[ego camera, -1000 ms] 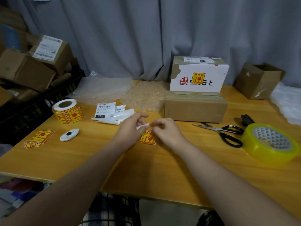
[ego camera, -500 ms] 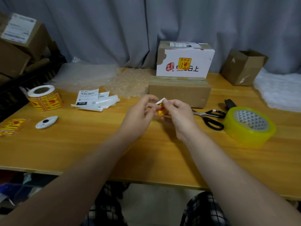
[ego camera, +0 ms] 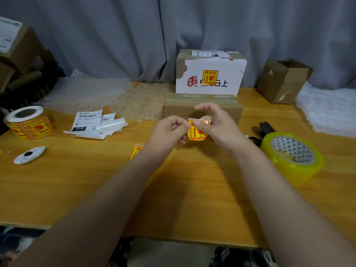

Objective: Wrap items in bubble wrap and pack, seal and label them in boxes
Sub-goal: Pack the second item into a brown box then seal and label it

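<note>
Since half a second before, the two hands had drawn a little apart and the sticker point(ego camera: 196, 132), which had been nearly hidden between them, now hung open with its yellow and red face toward the person. Both forearms reached in from the near edge of the table point(ego camera: 77, 180) and met above its middle. They were raised just in front of the sealed brown box point(ego camera: 177, 109), which sat before the white box point(ego camera: 229, 68). The left hand point(ego camera: 169, 130) pinched the sticker's left edge between thumb and forefinger, its other fingers curled into the palm. The right hand point(ego camera: 217, 126) pinched the top right edge with the thumb on the front, while its forefinger arched free above; I could not tell which finger was behind. A strip of white showed along the sticker's top edge. A second sticker point(ego camera: 135, 151) lay flat on the table beside the left wrist. To the right sat the tape roll point(ego camera: 289, 170), to the left the sticker roll point(ego camera: 28, 123), some paper labels point(ego camera: 92, 124) and a small white cutter point(ego camera: 28, 155). Bubble wrap point(ego camera: 138, 101) lay spread behind them.
</note>
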Demonstrator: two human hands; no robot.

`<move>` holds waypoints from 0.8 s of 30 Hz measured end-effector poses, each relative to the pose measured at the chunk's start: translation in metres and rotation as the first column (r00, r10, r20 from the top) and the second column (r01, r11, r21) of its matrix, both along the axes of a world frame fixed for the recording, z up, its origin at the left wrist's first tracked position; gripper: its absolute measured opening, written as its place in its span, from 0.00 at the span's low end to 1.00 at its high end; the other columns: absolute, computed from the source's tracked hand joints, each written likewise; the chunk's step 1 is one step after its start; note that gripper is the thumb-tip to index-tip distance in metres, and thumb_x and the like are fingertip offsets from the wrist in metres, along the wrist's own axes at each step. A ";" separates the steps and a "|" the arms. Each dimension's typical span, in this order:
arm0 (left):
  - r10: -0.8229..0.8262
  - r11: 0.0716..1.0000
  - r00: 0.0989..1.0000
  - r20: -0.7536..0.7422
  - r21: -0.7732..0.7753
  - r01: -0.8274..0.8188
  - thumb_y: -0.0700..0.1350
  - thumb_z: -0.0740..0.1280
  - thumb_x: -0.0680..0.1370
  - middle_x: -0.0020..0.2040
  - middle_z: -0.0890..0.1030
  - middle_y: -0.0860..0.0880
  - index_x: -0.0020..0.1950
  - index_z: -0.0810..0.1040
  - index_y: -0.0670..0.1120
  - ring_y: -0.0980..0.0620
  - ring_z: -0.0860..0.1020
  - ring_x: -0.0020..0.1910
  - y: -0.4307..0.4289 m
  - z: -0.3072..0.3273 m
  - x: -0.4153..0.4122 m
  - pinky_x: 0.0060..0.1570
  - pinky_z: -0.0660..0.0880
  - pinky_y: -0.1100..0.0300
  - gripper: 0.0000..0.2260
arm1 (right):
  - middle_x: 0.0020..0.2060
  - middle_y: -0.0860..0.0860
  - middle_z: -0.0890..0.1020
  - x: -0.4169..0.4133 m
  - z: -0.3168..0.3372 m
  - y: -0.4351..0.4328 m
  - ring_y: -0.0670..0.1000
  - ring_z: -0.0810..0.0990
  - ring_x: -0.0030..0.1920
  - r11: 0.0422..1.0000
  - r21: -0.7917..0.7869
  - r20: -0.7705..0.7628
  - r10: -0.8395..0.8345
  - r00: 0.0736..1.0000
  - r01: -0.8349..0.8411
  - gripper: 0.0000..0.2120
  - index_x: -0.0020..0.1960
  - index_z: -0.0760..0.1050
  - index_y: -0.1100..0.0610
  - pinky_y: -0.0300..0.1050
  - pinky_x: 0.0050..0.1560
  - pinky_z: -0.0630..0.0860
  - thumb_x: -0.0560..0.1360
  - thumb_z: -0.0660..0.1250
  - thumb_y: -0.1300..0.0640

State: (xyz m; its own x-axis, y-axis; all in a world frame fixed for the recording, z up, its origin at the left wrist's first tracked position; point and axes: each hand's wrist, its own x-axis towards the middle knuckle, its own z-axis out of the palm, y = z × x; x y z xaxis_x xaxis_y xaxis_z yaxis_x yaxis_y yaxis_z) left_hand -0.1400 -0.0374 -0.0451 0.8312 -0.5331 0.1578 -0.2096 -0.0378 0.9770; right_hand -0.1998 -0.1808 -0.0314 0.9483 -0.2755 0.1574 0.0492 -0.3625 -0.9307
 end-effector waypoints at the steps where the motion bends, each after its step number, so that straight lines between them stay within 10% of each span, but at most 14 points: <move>1: -0.004 1.000 1.000 -0.009 0.001 0.004 0.38 0.65 0.78 0.34 0.77 0.47 0.45 0.76 0.43 0.59 0.74 0.28 0.000 0.000 -0.001 0.32 0.74 0.67 0.03 | 0.40 0.53 0.82 0.000 -0.001 0.000 0.49 0.81 0.42 1.000 0.003 -0.005 0.007 1.000 -0.007 0.15 0.59 0.70 0.50 0.43 0.43 0.77 0.76 0.68 0.61; 7: 0.017 0.993 0.998 0.053 0.112 -0.022 0.39 0.65 0.78 0.31 0.77 0.48 0.40 0.78 0.45 0.57 0.74 0.29 -0.003 -0.001 0.004 0.34 0.74 0.63 0.07 | 0.37 0.51 0.81 -0.003 -0.012 -0.003 0.51 0.82 0.41 0.994 -0.055 0.028 0.098 0.995 -0.096 0.14 0.54 0.69 0.46 0.48 0.45 0.78 0.75 0.70 0.61; 15: 0.011 0.983 0.971 -0.240 -0.177 -0.055 0.33 0.63 0.78 0.29 0.81 0.48 0.40 0.73 0.41 0.56 0.80 0.27 -0.007 -0.002 -0.001 0.30 0.78 0.67 0.07 | 0.39 0.50 0.81 -0.003 -0.018 -0.010 0.49 0.81 0.39 0.973 0.232 0.117 -0.033 0.993 0.005 0.20 0.54 0.69 0.49 0.45 0.44 0.78 0.72 0.70 0.70; 24: -0.115 0.975 0.941 -0.319 -0.218 0.045 0.37 0.65 0.77 0.33 0.81 0.50 0.43 0.77 0.42 0.59 0.77 0.32 0.004 -0.010 0.008 0.36 0.76 0.69 0.05 | 0.45 0.46 0.68 0.003 -0.023 -0.003 0.48 0.63 0.51 0.776 -0.489 0.397 -0.209 0.894 0.399 0.05 0.46 0.84 0.48 0.43 0.52 0.60 0.70 0.74 0.51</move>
